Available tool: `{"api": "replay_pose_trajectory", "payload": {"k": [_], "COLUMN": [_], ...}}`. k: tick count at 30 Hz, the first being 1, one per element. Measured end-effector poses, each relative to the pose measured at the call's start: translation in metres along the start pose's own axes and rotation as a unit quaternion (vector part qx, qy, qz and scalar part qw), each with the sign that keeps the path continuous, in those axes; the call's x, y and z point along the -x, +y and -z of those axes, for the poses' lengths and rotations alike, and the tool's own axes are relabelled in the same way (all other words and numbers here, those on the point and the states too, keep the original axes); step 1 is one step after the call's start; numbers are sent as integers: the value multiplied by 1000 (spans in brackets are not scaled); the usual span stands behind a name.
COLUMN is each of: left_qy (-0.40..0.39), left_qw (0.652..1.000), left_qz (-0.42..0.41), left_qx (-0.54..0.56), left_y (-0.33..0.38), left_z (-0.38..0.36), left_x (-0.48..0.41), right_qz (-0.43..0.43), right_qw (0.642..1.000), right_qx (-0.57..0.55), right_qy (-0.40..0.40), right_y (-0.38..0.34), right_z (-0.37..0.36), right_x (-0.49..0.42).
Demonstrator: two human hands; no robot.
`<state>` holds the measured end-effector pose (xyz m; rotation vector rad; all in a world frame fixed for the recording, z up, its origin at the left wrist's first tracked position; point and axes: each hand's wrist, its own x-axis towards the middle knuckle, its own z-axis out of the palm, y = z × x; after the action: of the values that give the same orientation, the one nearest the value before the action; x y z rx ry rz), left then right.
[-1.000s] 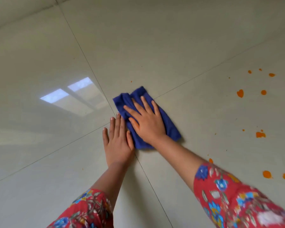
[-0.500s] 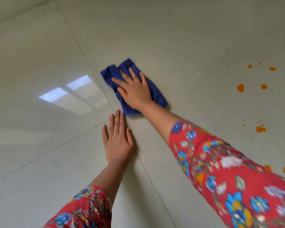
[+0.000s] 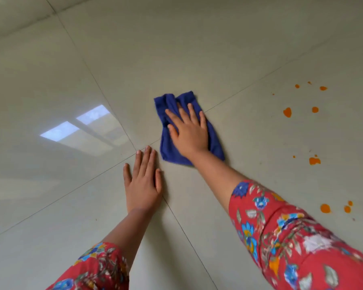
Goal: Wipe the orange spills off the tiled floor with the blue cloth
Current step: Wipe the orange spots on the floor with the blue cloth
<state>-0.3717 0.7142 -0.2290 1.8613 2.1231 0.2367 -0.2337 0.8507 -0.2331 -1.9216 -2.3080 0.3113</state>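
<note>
On the tiled floor [image 3: 218, 49], near the junction where four pale glossy tiles met, the blue cloth [image 3: 215, 143] lay folded into a rough oblong. Its long axis ran from the near right corner, by the wrist, up and slightly leftward to two bunched lobes at the far end, so that the cloth pointed away from the person. The right hand [image 3: 190, 133] rested flat on top of the cloth, palm down, fingers extended and slightly spread, pressing rather than grasping; no fingers curled round the fabric. The left hand [image 3: 143, 182] lay flat on a bare tile just beside the cloth's near left corner, palm down, fingers straight and close together, holding nothing and apart from the fabric. Both forearms extended from sleeves [image 3: 302, 248] of red floral print. The orange spills [image 3: 287, 112] lay well apart from the cloth on the right-hand tile, scattered as separate drops and blobs from the far right down to the near right edge, none of them touching the cloth. A bright window reflection [image 3: 78, 128] showed on the tile to the left of the hands.
</note>
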Motion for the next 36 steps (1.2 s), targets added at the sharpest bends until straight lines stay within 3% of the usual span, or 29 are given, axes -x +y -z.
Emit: {"api": "replay_pose_trajectory", "payload": {"k": [5, 7, 9, 13, 16, 22, 25, 28, 31, 33, 36], "left_qy": [-11, -9, -3, 26, -8, -37, -40, -52, -59, -59, -60], "left_qw": [999, 998, 997, 997, 991, 988, 982, 972, 972, 974, 976], "left_qz": [-38, -58, -72, -65, -85, -152, -186, -228, -226, -220, -208], "left_qx": [1, -1, -12, 22, 102, 4, -2, -4, 7, 4, 8], "left_y": [0, 0, 4, 53, 116, 140, 142, 142, 142, 143, 143], "left_z": [1, 1, 2, -2, -14, -43, -42, -40, -39, -38, -37], "left_x": [2, 3, 5, -21, -68, -92, -91, -91, -90, -91, -93], "right_qz": [-217, -199, -128, -55, -95, -284, -193, -114, -242, -313, -275], "right_qw": [972, 976, 990, 997, 995, 954, 979, 992, 967, 942, 956], "right_qx": [14, 34, 41, 47, 35, 34, 22, 33, 28, 32, 33], "right_qy": [87, 85, 51, 19, 26, 91, 64, 32, 79, 117, 95], "right_y": [90, 83, 77, 109, 140, 157, 144, 184, 220, 206, 176], "right_z": [13, 11, 10, 22, 32, 28, 28, 43, 46, 39, 32], "right_x": [53, 99, 118, 64, 31, 53, 33, -6, 4, 32, 51]}}
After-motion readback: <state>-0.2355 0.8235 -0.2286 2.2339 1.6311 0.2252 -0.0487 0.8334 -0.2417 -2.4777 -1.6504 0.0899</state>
